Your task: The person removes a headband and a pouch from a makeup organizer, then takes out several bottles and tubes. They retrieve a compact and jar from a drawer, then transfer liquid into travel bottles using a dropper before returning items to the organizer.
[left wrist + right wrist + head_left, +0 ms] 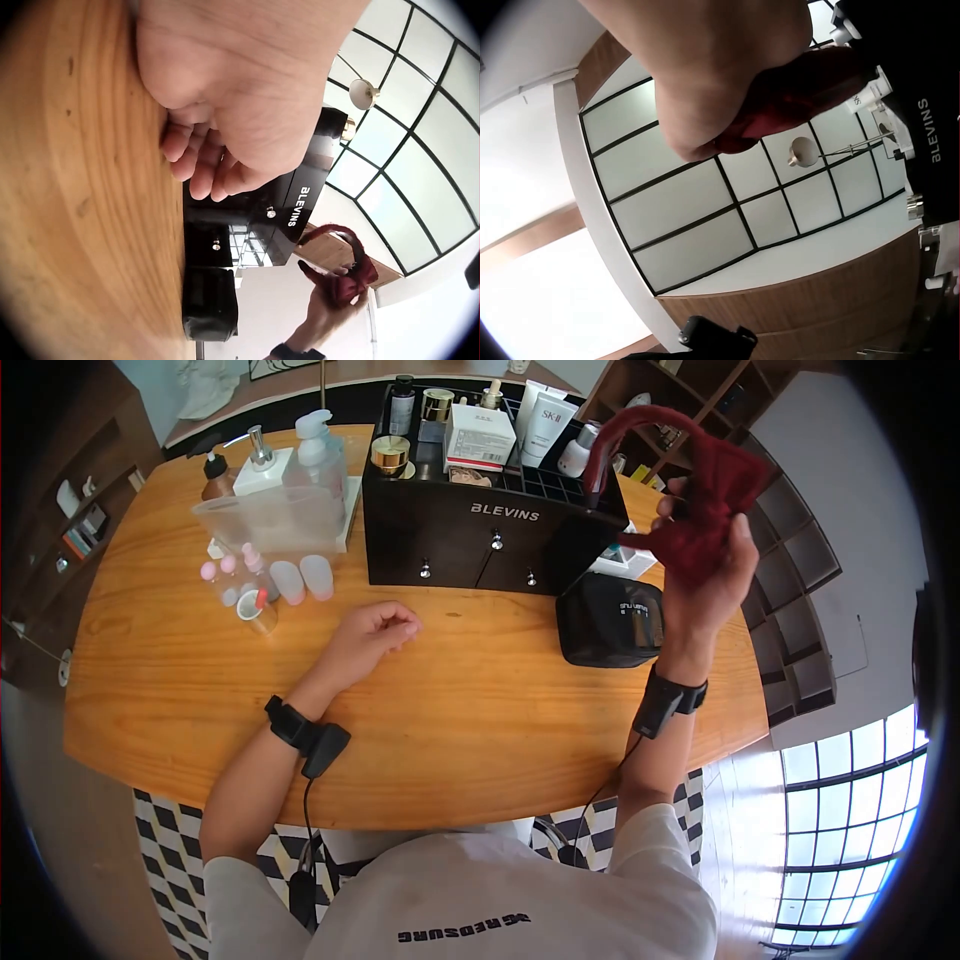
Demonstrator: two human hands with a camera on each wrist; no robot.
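A dark red velvet headband with a big bow is held up in my right hand, at the right end of the black cosmetics organizer. The thumb and fingers grip it at the bow, and its band arches over to the left. In the right wrist view the red fabric shows beyond the hand. My left hand rests on the wooden table in front of the organizer, fingers loosely curled with nothing in them. The left wrist view shows that hand side-on against the tabletop.
A black case stands below the right hand. Skincare boxes, tubes and jars fill the organizer's top. To the left are a translucent bin with pump bottles, small pink-capped bottles and a cup.
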